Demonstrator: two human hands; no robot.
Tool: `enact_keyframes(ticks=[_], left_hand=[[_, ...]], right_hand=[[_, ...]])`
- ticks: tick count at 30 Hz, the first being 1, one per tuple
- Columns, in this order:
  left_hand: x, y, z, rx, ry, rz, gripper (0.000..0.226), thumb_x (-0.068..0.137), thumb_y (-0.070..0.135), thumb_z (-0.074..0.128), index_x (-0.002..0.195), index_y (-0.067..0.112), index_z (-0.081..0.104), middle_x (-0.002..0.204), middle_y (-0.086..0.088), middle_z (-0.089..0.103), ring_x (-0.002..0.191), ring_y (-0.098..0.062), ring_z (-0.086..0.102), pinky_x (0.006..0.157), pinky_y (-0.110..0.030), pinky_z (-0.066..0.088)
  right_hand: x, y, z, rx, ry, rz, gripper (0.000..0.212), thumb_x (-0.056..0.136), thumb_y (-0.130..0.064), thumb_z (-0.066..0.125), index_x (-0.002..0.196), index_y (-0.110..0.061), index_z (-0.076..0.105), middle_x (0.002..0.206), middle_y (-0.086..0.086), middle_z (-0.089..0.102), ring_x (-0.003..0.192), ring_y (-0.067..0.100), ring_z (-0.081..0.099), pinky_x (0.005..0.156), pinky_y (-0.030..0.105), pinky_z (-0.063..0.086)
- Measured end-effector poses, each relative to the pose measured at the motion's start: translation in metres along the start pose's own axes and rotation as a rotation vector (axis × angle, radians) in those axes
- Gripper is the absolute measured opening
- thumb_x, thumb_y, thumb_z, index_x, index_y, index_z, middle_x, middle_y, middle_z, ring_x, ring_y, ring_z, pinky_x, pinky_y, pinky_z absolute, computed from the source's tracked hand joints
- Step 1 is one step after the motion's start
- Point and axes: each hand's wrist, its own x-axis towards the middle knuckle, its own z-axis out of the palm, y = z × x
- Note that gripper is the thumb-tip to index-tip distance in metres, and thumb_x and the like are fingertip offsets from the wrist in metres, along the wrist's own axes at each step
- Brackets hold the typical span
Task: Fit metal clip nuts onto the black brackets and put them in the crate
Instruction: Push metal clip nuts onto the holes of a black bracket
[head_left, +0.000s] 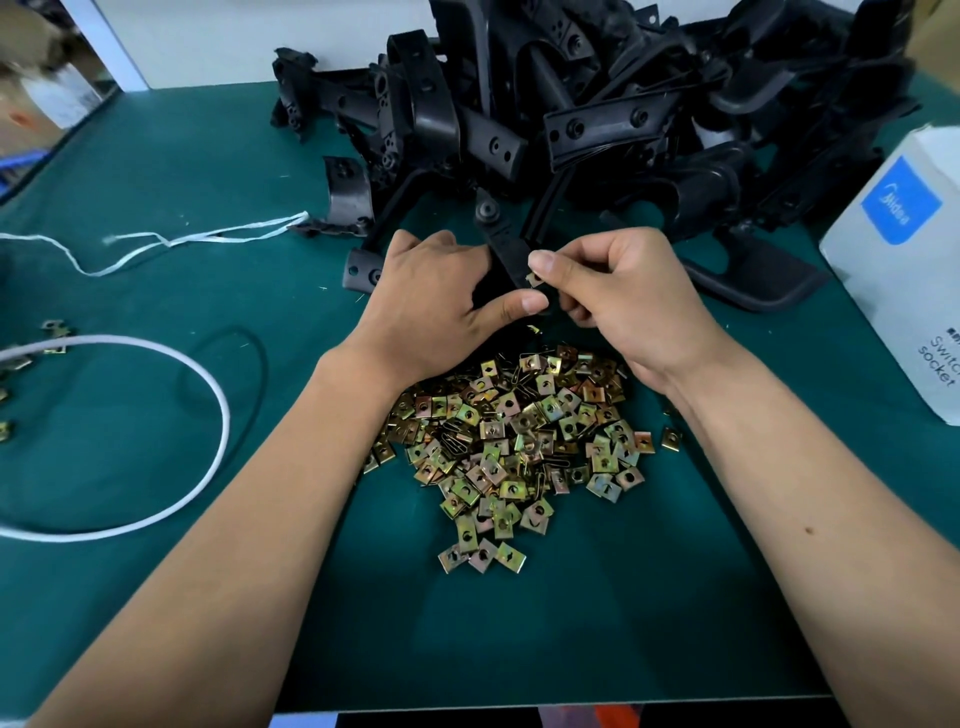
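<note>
My left hand (441, 296) grips a black bracket (501, 244) just above the table, thumb curled under its near end. My right hand (618, 296) pinches a small metal clip nut (534, 279) between thumb and fingers, right against the bracket's edge. A heap of brass-coloured clip nuts (519, 441) lies on the green mat directly below both hands. A big pile of black brackets (597, 114) fills the back of the table. No crate is in view.
A white Midea box (904, 270) stands at the right edge. A white cord loop (197, 395) and white string (208, 239) lie at the left, with a few stray clip nuts (54, 332) at the far left. The green mat (156, 156) ends near my body.
</note>
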Motion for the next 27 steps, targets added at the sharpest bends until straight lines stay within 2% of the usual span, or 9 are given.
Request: enact_keyframes(ticks=[3,6,13,17,21,22,24,26,27], left_hand=[[0.0007,0.0016,0.0013,0.019,0.0,-0.023,0.087,0.086,0.086,0.018,0.096,0.014,0.065,0.08,0.004,0.059,0.092,-0.024,0.055,0.088,-0.039,0.03],[0.0009,0.0021,0.0018,0.037,0.005,-0.038,0.083,0.085,0.083,0.017,0.092,0.014,0.063,0.079,0.005,0.055,0.092,-0.025,0.055,0.086,-0.038,0.027],[0.0007,0.0026,0.0025,0.064,0.003,-0.049,0.084,0.085,0.085,0.017,0.095,0.015,0.063,0.083,0.001,0.063,0.095,-0.026,0.057,0.087,-0.039,0.029],[0.001,0.0063,0.0009,0.063,0.006,-0.067,0.077,0.085,0.083,0.021,0.088,0.016,0.058,0.078,0.004,0.053,0.095,-0.028,0.058,0.089,-0.041,0.032],[0.0011,0.0067,-0.001,0.074,-0.009,-0.074,0.082,0.083,0.085,0.017,0.092,0.016,0.061,0.082,-0.001,0.063,0.097,-0.028,0.058,0.091,-0.043,0.034],[0.0011,0.0062,-0.0008,0.076,-0.012,-0.077,0.084,0.082,0.086,0.016,0.093,0.016,0.061,0.085,-0.003,0.065,0.098,-0.028,0.058,0.092,-0.043,0.034],[0.0009,0.0055,0.0007,0.079,-0.016,-0.08,0.086,0.082,0.085,0.015,0.096,0.016,0.063,0.086,-0.005,0.066,0.097,-0.028,0.058,0.091,-0.043,0.034],[0.0016,0.0048,0.002,0.085,-0.023,-0.088,0.086,0.083,0.085,0.016,0.096,0.014,0.063,0.085,-0.004,0.065,0.096,-0.028,0.058,0.09,-0.042,0.032],[0.0019,0.0044,0.0022,0.087,-0.026,-0.094,0.086,0.083,0.085,0.016,0.095,0.014,0.063,0.083,-0.004,0.063,0.096,-0.028,0.058,0.09,-0.042,0.032]], right_hand=[[0.0004,0.0009,-0.0002,0.029,0.047,0.025,0.019,0.093,-0.031,0.076,0.081,-0.015,0.078,0.059,-0.007,0.061,0.058,0.006,0.053,0.055,0.017,0.045],[0.0002,-0.0004,-0.0027,0.039,0.049,0.023,0.021,0.097,-0.029,0.07,0.08,-0.018,0.077,0.062,-0.008,0.063,0.06,0.007,0.055,0.058,0.017,0.047],[-0.0008,-0.0019,-0.0024,-0.025,0.049,-0.025,0.038,0.102,-0.027,0.062,0.084,0.004,0.073,0.061,-0.002,0.058,0.06,0.008,0.052,0.06,0.02,0.044],[-0.0004,-0.0014,-0.0041,-0.083,0.054,-0.044,0.043,0.102,-0.029,0.062,0.082,0.008,0.071,0.058,-0.012,0.062,0.059,0.0,0.055,0.066,0.026,0.045],[-0.0026,-0.0027,-0.0023,-0.102,0.044,-0.064,0.046,0.102,-0.026,0.061,0.072,0.008,0.065,0.057,-0.01,0.06,0.063,-0.008,0.06,0.07,0.026,0.042],[-0.0033,-0.003,-0.0012,-0.103,0.044,-0.07,0.047,0.102,-0.026,0.061,0.069,0.008,0.063,0.058,-0.008,0.061,0.063,-0.007,0.06,0.071,0.026,0.042],[-0.0043,-0.0042,0.0013,-0.113,0.05,-0.089,0.049,0.102,-0.026,0.061,0.065,0.006,0.059,0.063,0.007,0.061,0.063,-0.004,0.058,0.07,0.027,0.041],[-0.0055,-0.006,0.0025,-0.12,0.046,-0.104,0.049,0.102,-0.026,0.06,0.064,0.004,0.056,0.069,0.027,0.058,0.065,0.008,0.054,0.068,0.03,0.041],[-0.0059,-0.0071,0.0022,-0.124,0.039,-0.11,0.048,0.102,-0.026,0.06,0.064,0.004,0.057,0.071,0.031,0.056,0.066,0.015,0.051,0.068,0.033,0.04]])
